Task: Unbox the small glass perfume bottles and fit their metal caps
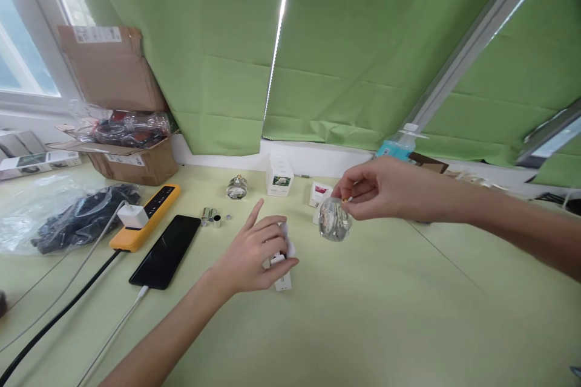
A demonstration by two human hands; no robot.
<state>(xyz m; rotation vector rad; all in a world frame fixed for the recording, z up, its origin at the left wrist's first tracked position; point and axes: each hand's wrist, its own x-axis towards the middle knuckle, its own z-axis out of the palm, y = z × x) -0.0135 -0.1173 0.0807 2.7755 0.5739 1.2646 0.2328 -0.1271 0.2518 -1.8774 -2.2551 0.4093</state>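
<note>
My right hand [370,186] pinches a clear, faceted glass bottle [334,221] at its small gold-coloured neck, above the table. My left hand [258,251] is curled round a small white box [284,281] on the table; its fingers and thumb hide most of the box, and one finger points up. Behind the right-hand bottle stands a little white carton [320,191] with a pink picture. A similar glass bottle [236,187] with a gold top rests farther back. Small silver caps [216,221] are grouped left of my left hand.
A row of white boxes [279,176] stands near the wall. On the left are a black phone [166,252] on a cable, a yellow power strip [157,205], a plastic bag [86,217] and a cardboard box [136,166]. A blue-labelled bottle [398,143] stands at the back right.
</note>
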